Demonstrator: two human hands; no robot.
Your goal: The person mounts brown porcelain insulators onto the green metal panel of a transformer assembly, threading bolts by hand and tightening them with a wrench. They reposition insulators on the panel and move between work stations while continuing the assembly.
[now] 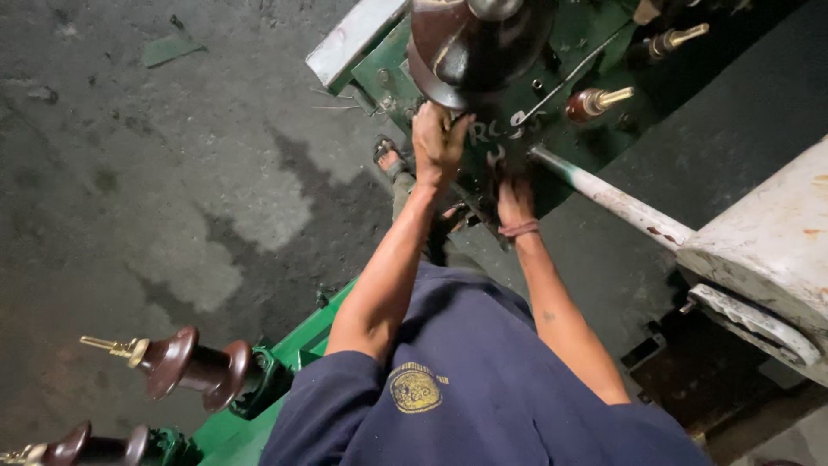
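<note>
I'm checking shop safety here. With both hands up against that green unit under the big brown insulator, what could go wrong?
1. The left hand presses right under the heavy brown insulator; if it shifted, fingers could get pinched.
2. The right hand is bare among dark metal fittings on the green unit; cuts seem possible.
3. A sandalled foot sits directly below, exposed to anything dropped.

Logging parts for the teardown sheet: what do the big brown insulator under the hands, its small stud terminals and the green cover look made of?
Brown insulator: probably glazed porcelain; dark brown, glossy, with sharp highlights. Left hand rests at its base; right hand is lower on the cover. Stud terminals: likely brass; yellow metallic shine. Green cover: painted metal, probably steel; the paint is scuffed and chalk-marked.
</note>
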